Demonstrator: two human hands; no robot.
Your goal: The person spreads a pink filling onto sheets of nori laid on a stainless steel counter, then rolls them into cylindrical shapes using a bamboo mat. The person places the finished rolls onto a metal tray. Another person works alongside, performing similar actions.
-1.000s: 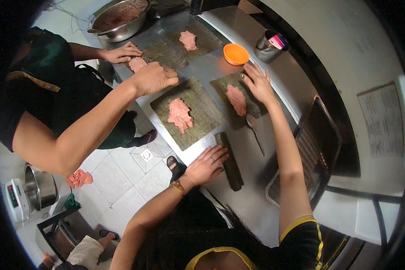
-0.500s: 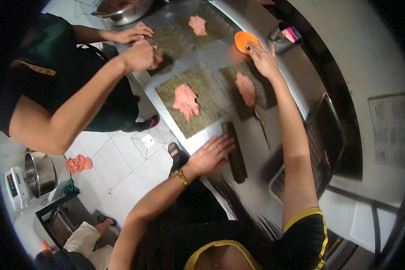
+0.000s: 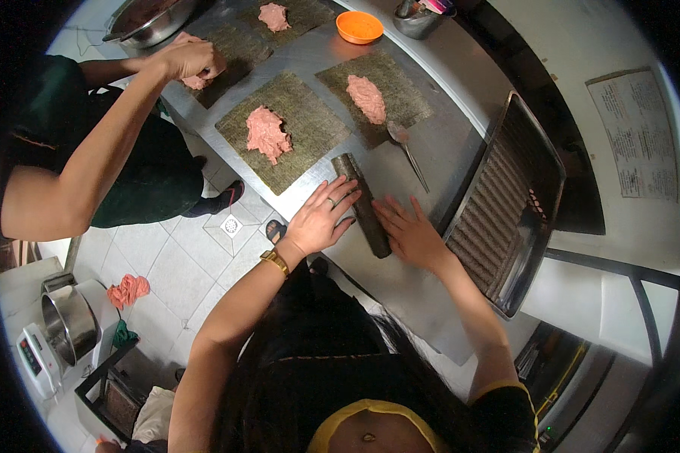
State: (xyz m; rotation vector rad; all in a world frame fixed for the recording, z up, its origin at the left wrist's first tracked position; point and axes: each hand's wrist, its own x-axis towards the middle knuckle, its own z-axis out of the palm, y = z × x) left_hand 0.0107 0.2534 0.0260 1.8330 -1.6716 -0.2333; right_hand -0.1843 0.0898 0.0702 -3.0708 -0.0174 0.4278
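A dark seaweed roll (image 3: 366,215) lies on the steel table (image 3: 423,279) in front of me. My left hand (image 3: 321,217) is open, its spread fingertips resting on the roll's left side. My right hand (image 3: 412,232) lies open along the right side, fingers outstretched and fingertips close against the roll. Beyond it are two flat seaweed sheets, a left one (image 3: 310,113) and a right one (image 3: 408,83). Pink ground paste sits on each, a ragged mound (image 3: 267,134) and an oval mound (image 3: 366,99). A spoon (image 3: 409,155) rests at the right sheet's near edge.
An orange bowl (image 3: 360,27) stands at the far edge, near a metal container (image 3: 423,21). A tray of rolls (image 3: 555,170) is on the right. At the far left a co-worker's hand (image 3: 193,59) works paste on another sheet. A steel mixing bowl (image 3: 140,34) stands beyond.
My right hand has left the orange bowl and come down beside the seaweed roll. My left hand remains at the roll. The whole view has shifted, and the co-worker's hands have moved.
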